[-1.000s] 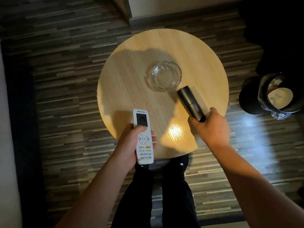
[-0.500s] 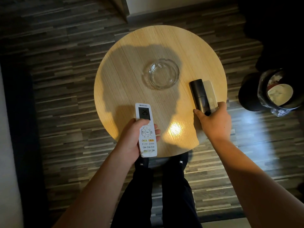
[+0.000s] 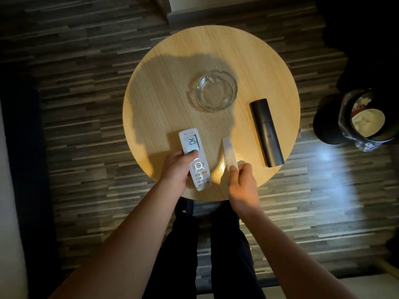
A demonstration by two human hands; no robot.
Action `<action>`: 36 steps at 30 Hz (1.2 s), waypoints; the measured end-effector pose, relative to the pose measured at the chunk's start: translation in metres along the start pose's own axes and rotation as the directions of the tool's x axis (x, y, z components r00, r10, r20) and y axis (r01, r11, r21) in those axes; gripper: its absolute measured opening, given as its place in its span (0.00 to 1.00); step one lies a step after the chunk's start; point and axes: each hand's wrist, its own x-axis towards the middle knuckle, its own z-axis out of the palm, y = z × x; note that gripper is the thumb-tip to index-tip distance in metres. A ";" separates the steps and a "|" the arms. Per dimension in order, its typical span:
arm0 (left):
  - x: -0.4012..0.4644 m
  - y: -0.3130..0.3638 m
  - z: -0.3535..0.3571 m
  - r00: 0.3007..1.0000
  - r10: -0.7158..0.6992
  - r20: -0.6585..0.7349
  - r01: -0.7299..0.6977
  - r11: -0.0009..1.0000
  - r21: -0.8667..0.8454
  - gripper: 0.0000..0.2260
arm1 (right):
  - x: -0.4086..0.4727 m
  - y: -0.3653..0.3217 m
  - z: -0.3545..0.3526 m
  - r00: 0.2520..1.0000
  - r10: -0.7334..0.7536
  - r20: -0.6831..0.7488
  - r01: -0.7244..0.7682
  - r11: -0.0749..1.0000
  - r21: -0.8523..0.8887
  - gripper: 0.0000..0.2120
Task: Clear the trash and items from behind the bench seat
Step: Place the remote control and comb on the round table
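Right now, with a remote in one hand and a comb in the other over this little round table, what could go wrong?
The black cylinder lies on its side near the round table edge; a nudge might roll it off. The right hand only pinches the comb by one end, so it could slip. The left hand thumb rests on the remote, risking an accidental press.

Two hands show at the lower middle of the frame, the left hand (image 3: 176, 167) and the right hand (image 3: 243, 184). On the one round table (image 3: 164, 87) at centre are one white remote (image 3: 195, 157), one pale comb (image 3: 230, 155), one glass ashtray (image 3: 216, 90) and one black cylinder (image 3: 266, 132). One lined bin (image 3: 367, 119) stands at the right edge.
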 end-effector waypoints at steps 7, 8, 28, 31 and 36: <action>0.013 0.009 0.003 0.984 0.145 -0.100 -0.117 0.963 0.241 0.08 | 0.008 -0.007 0.001 1.000 -0.030 0.004 0.030 0.996 -0.090 0.10; 0.014 0.010 0.003 0.977 0.180 -0.117 -0.141 0.947 0.288 0.10 | 0.011 -0.009 0.000 0.999 -0.045 -0.006 0.044 0.996 -0.080 0.11; 0.014 0.000 -0.007 0.973 0.175 -0.150 -0.127 0.950 0.287 0.12 | 0.055 -0.019 -0.067 0.932 -0.150 -0.330 -0.033 0.871 -0.490 0.33; 0.013 -0.006 -0.008 0.978 0.173 -0.118 -0.128 0.941 0.315 0.10 | 0.058 -0.014 -0.070 0.942 -0.127 -0.309 -0.030 0.890 -0.455 0.29; 0.008 -0.011 -0.011 0.980 0.151 -0.127 -0.105 0.944 0.312 0.12 | 0.040 -0.010 -0.053 0.946 -0.100 -0.307 -0.018 0.934 -0.358 0.28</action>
